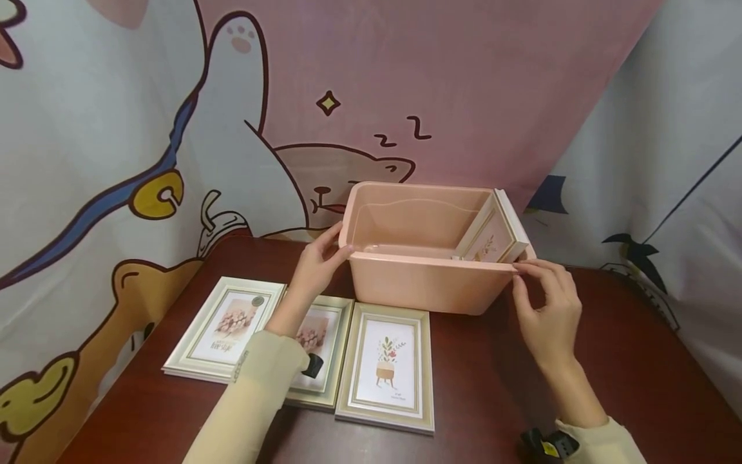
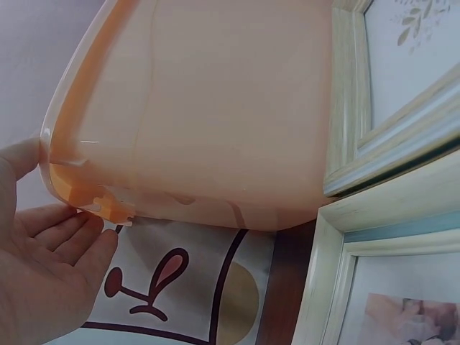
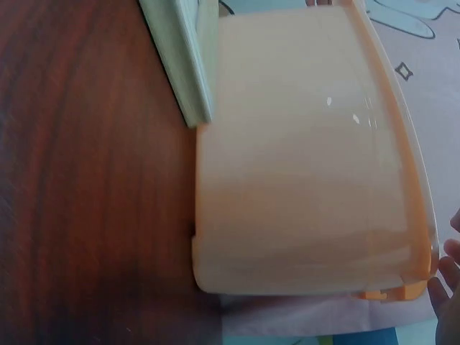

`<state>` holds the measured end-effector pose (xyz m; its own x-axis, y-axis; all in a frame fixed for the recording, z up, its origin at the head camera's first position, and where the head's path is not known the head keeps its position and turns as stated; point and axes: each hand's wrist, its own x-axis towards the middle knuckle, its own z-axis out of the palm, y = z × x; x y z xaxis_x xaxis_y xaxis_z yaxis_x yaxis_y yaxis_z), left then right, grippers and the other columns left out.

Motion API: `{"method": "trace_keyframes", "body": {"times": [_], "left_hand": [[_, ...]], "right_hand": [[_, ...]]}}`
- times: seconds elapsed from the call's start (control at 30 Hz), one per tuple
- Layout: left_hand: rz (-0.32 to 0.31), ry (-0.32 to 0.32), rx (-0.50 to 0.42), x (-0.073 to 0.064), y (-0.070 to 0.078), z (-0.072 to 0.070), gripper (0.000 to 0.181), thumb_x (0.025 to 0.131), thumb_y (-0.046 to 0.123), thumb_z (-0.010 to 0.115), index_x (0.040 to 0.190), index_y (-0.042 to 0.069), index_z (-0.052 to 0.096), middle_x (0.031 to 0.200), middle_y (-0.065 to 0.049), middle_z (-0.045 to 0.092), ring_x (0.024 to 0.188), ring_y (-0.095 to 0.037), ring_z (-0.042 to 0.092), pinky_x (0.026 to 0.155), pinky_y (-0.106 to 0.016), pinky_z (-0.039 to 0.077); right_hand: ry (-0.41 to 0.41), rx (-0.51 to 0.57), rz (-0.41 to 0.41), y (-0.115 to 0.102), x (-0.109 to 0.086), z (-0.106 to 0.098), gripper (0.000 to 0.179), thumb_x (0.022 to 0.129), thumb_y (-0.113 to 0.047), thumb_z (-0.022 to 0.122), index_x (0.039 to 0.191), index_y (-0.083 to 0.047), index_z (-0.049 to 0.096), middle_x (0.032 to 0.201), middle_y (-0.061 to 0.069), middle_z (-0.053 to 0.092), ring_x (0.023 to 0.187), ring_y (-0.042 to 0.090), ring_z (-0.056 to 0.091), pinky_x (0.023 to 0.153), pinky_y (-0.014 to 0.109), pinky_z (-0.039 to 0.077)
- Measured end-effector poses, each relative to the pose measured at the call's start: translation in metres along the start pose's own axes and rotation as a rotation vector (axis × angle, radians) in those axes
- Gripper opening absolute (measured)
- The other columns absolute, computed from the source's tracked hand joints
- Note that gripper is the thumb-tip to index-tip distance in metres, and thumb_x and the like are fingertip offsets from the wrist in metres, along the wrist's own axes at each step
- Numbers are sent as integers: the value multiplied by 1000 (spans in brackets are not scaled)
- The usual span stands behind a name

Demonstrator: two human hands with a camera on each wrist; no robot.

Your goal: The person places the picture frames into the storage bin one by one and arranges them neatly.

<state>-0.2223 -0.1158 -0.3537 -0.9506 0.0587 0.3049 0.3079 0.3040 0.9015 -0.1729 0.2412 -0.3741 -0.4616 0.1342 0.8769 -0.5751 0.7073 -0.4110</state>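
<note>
A pink plastic bin (image 1: 429, 283) stands on the table with both hands at its rim. At the left end, my left hand (image 1: 315, 265) pinches the rim, thumb above and fingers beneath the lip, as the left wrist view shows. My right hand (image 1: 551, 309) pinches the near right corner of the same rim. Inside the bin, a picture frame (image 1: 493, 238) with a plant print leans against the right wall, its top edge sticking up over the rim. In the right wrist view only the fingertips (image 3: 449, 269) of that hand show.
Before the bin lie a cream picture frame (image 1: 223, 328), a gold-edged frame (image 1: 324, 348) partly under my left forearm, and a frame with a potted-plant print (image 1: 386, 367). The dark red table (image 1: 481, 399) backs onto a cartoon-printed cloth (image 1: 464, 77).
</note>
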Motion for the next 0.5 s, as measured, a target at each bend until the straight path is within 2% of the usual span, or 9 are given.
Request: {"method": "trace_keyframes", "body": {"times": [0.17,0.3,0.4,0.5], "left_hand": [[10,7,-1,0,1,0,58,96,16,66,149,3,45,148,-19,51,130,-36,57,106,-49,50],[6,12,-6,0,0,0,57,96,16,66,149,4,45,148,-19,52,129,-36,57,105,-49,50],[-6,10,-12,-1,-1,0,58,97,17,66,149,5,45,148,-19,51,130,-35,57,105,-48,51],[-6,7,-20,0,-1,1,59,96,17,67,149,4,45,149,-18,50,130,-34,57,105,-47,51]], "right_hand": [[-21,32,-7,-8,-8,2,20,81,8,70,102,7,71,99,22,69,89,29,53,88,10,34],[-56,80,18,-13,-18,5,21,83,7,69,104,6,71,90,18,69,84,7,55,79,7,37],[-111,108,60,-14,-27,9,22,83,8,70,104,3,71,87,13,70,81,-6,55,73,7,41],[-194,116,122,-14,-34,13,18,85,6,71,102,0,71,85,10,70,74,-8,56,65,6,42]]}}
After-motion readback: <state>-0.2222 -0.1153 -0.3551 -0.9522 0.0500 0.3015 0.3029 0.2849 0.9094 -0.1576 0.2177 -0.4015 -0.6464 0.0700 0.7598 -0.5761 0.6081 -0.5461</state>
